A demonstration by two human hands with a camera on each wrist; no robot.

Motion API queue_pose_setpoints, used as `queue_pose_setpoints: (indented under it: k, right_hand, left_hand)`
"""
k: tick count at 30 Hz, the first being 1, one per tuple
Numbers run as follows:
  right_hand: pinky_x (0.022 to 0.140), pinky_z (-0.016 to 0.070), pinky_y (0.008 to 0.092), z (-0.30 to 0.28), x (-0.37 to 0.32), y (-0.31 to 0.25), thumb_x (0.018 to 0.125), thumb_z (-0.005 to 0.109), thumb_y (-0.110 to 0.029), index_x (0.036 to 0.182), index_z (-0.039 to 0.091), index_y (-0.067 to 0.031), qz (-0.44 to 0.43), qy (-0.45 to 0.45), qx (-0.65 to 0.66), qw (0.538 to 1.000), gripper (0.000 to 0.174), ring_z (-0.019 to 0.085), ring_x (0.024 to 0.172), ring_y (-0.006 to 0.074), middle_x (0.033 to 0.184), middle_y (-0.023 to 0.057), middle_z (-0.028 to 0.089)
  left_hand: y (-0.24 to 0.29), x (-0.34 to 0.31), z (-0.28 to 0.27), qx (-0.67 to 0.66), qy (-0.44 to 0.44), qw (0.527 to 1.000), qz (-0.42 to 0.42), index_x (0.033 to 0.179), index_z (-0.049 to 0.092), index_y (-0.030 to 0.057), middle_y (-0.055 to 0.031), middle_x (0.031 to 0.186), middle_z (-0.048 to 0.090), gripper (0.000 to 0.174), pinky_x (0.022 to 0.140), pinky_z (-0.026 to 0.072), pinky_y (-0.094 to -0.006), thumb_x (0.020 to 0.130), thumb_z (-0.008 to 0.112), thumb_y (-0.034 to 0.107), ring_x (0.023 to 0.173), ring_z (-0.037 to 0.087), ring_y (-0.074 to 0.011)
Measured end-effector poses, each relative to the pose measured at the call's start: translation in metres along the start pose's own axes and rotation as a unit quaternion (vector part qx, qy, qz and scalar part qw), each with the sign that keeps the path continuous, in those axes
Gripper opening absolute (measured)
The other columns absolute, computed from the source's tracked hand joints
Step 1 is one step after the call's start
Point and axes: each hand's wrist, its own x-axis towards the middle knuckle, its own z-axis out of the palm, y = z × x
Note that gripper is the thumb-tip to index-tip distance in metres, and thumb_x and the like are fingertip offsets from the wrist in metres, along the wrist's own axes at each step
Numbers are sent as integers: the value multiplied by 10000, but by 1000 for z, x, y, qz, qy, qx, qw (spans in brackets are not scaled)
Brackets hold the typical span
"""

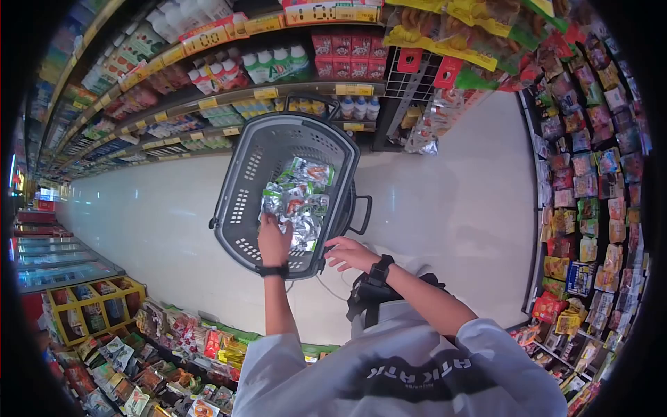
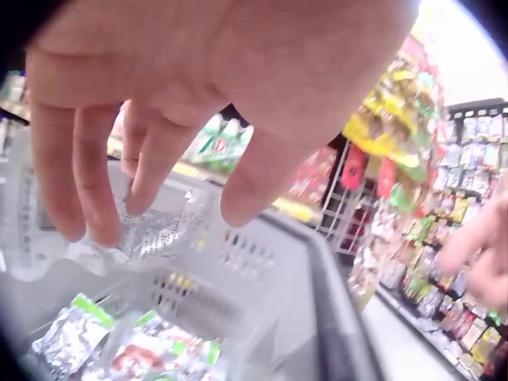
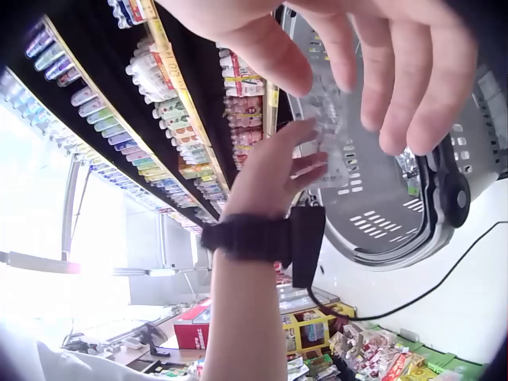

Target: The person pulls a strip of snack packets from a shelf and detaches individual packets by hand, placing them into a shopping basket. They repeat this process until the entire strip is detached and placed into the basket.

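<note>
My left hand [image 1: 275, 242] [image 2: 171, 95] is over the grey basket [image 1: 240, 163], its fingers pinching a clear, silvery packet [image 2: 163, 230] [image 3: 329, 111] with small print. Below it in the basket lie several silver packets [image 1: 300, 201] [image 2: 71, 337] with green edges and reddish pictures. My right hand [image 1: 353, 255] [image 3: 381, 59] hovers by the basket's near right rim with its fingers spread and nothing held. Whether it touches the rim, I cannot tell.
Drink shelves [image 1: 267, 89] stand beyond the basket, with hanging yellow snack bags [image 1: 451, 35] at upper right. A packed snack rack [image 1: 590, 181] lines the right side. Snack bins [image 1: 118, 354] and a yellow divided crate [image 1: 97, 306] sit at lower left. The floor [image 1: 167, 215] is pale.
</note>
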Motion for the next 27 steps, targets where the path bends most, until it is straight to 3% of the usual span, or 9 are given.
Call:
queue_pose_setpoints:
  k: [3, 5, 7, 8, 12, 15, 16, 23, 27]
  right_hand:
    - [801, 497, 327, 10, -12, -18, 879, 572, -359, 1350, 361, -103, -7, 23, 41, 999, 577, 564, 1027, 180, 1113, 76, 580]
    - [829, 486, 333, 6, -27, -28, 887, 559, -396, 1315, 431, -110, -36, -4, 106, 994, 531, 547, 1058, 157, 1139, 51, 579]
    - [838, 482, 334, -11, -47, -37, 895, 548, -389, 1268, 491, -110, -64, -52, 156, 984, 469, 563, 1031, 140, 1148, 37, 579]
    - [825, 483, 307, -22, -64, -42, 905, 536, -379, 1205, 550, -116, -66, -38, 157, 985, 400, 586, 984, 117, 1147, 26, 581]
    - [797, 521, 312, -85, -109, -30, 917, 549, -203, 1231, 471, -71, -97, 14, 196, 976, 350, 614, 949, 162, 1119, 59, 580]
    - [795, 523, 320, -145, -140, -20, 917, 549, -217, 1252, 470, -112, -130, 43, 71, 988, 360, 593, 963, 145, 1133, 26, 570]
    - [775, 510, 307, -160, -160, -24, 902, 570, -245, 1227, 513, -101, -126, 33, 82, 988, 360, 570, 961, 124, 1084, 20, 595]
    - [750, 490, 298, -296, -212, 0, 828, 652, -224, 1143, 566, -52, -222, 101, -151, 958, 369, 598, 869, 137, 1000, 75, 645]
    - [748, 485, 299, -340, -259, -16, 788, 691, -230, 1023, 630, -40, -221, 113, -125, 961, 308, 619, 801, 132, 913, 63, 671]
  left_hand:
    - [72, -45, -46, -50, 19, 997, 61, 1047, 533, -60, -211, 1097, 519, 386, 799, 459, -424, 753, 674, 146, 964, 550, -378]
    - [100, -63, -51, -71, -3, 996, 48, 1137, 507, -37, -184, 1142, 522, 478, 842, 452, -407, 728, 685, 134, 1012, 533, -375]
    - [156, -106, -43, -86, -38, 983, 156, 1175, 481, -23, -177, 1155, 506, 491, 844, 456, -408, 734, 654, 105, 1068, 496, -370]
    - [182, -118, -42, -104, -44, 982, 149, 1105, 528, -7, -158, 1152, 508, 387, 791, 475, -400, 758, 637, 126, 995, 547, -336]
    - [244, -139, -24, -138, -123, 970, 158, 1200, 506, 19, -154, 1248, 484, 459, 763, 498, -368, 777, 631, 146, 948, 593, -318]
    - [288, -140, -11, -161, -207, 953, 153, 1236, 506, 73, -155, 1242, 491, 479, 775, 499, -355, 783, 636, 157, 933, 603, -294]
    - [296, -139, 2, -154, -172, 952, 203, 1271, 499, 125, -162, 1272, 468, 511, 772, 502, -342, 782, 646, 154, 890, 613, -268]
    - [409, -98, 61, -309, -173, 926, 134, 1362, 370, 35, -169, 1343, 373, 635, 756, 498, -284, 796, 651, 97, 825, 612, -179]
    - [471, -66, 92, -281, -281, 916, 57, 1124, 537, -25, -90, 1027, 596, 340, 739, 488, -246, 836, 627, 131, 805, 596, -121]
